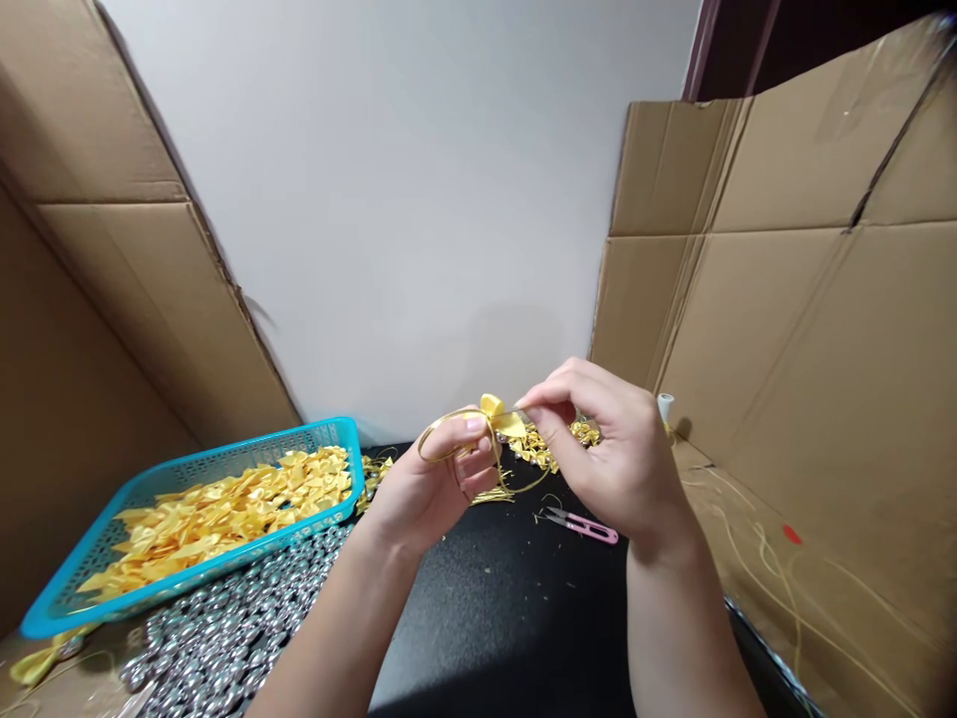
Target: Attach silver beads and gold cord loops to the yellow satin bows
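Observation:
Near the middle of the view, a yellow ribbon bow (508,425) with a gold cord (432,439) looped around it is held above the black table. My left hand (441,474) is closed on the bow, thumb and fingers pressed at its left side. My right hand (609,439) pinches a thin cord end just right of the bow, its fingertips together. The cord forms a loop to the left and another hanging below the bow.
A blue basket (355,479) of yellow ribbon pieces stands at left, beside many silver beads (246,608). Pink thread snips (590,529) lie on the black table (508,628). Finished-looking yellow bows (539,454) sit behind my hands. Cardboard walls (814,379) flank the table.

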Available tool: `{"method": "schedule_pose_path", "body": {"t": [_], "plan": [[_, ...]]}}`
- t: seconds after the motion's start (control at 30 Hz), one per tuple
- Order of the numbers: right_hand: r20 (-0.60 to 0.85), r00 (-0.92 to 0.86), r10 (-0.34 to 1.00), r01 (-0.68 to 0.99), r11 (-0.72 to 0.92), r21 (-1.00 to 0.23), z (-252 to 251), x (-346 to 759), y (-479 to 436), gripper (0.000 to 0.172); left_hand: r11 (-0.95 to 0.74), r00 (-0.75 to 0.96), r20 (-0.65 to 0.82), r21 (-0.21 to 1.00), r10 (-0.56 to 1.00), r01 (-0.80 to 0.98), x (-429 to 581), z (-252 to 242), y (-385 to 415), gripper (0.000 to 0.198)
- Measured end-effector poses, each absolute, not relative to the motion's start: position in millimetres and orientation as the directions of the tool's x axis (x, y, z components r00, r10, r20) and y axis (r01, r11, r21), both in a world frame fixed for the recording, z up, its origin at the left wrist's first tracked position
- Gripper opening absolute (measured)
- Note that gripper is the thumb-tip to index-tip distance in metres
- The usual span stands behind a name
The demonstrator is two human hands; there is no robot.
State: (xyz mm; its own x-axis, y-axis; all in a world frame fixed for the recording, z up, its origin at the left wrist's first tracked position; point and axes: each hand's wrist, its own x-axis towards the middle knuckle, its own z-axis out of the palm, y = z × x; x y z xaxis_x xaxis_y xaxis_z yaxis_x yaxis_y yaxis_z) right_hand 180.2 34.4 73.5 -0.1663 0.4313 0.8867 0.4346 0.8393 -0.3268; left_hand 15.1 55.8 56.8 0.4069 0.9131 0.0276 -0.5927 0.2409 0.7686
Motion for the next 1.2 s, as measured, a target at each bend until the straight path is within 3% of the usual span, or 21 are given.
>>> {"method": "schedule_pose_path", "body": {"t": [1.2], "plan": [[0.872,-0.232,0.432,0.463,0.837,-0.291,72.5,178.4,32.9,0.018,0.156,0.380,0.083,0.816,0.921,-0.557,16.7,57.6,56.5,0.015]]}}
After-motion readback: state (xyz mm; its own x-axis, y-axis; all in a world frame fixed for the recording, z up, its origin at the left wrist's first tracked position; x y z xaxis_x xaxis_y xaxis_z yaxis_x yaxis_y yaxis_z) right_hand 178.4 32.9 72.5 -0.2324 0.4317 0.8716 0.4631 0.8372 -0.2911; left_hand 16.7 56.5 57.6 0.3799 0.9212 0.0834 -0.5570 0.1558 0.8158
